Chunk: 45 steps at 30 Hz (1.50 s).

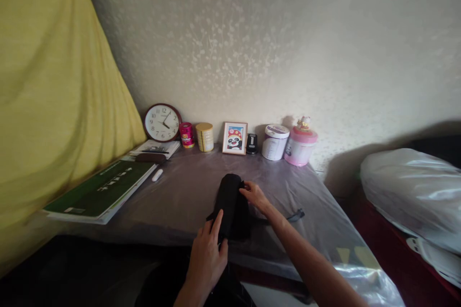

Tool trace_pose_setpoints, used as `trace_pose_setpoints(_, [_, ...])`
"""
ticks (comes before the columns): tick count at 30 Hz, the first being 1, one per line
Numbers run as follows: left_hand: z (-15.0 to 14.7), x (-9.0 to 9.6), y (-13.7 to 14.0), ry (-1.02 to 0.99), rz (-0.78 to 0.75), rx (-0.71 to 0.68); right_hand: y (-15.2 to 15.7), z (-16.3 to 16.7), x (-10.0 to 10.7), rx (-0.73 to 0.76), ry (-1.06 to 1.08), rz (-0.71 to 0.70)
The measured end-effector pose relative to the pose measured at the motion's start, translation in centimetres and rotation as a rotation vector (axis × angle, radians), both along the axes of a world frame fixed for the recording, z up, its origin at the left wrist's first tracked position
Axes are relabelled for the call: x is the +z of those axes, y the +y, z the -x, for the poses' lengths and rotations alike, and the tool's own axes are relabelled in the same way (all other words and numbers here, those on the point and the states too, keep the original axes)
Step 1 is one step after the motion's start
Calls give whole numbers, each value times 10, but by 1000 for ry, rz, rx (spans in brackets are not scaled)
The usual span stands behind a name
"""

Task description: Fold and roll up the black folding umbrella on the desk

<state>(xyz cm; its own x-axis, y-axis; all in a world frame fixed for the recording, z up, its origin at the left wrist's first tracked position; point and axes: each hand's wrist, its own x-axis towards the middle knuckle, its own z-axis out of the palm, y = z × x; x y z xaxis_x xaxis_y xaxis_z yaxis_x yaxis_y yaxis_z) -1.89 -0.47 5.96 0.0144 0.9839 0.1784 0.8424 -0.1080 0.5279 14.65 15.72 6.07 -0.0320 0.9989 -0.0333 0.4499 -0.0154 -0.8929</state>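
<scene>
Head view: black roll [228, 199], long axis toward wall [230, 53], slightly rightward.

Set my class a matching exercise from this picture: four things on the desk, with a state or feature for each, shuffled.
Things:
1. black bundle
2. clock
3. large book
4. picture frame

Features:
A. round, dark-rimmed
B. displays a panda
C. touched by the left hand and right hand
D. lies flat, green cover up

Pairs: 1-C, 2-A, 3-D, 4-B
</scene>
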Motion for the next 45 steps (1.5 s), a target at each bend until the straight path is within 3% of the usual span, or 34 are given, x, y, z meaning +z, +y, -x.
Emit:
trace_pose_setpoints(15, [1,-6,1,-20,-19,5,-19,23,17,47,258,166])
trace_pose_setpoints(21, [-3,-4,0,40,-28,16,-19,13,9,6,281,160])
trace_pose_setpoints(29, [-18,4,-6,247,-30,30,-16,13,-14,-103,228,89])
trace_pose_setpoints(37, [-42,2,-11,504,-68,95,-21,23,-13,-137,78,-32])
trace_pose_setpoints(41, [-49,8,-11,485,-33,132,-23,44,-12,-162,-32,-79])
trace_pose_setpoints(45, [-43,15,-11,310,68,90,-27,60,-9,-212,-155,-113])
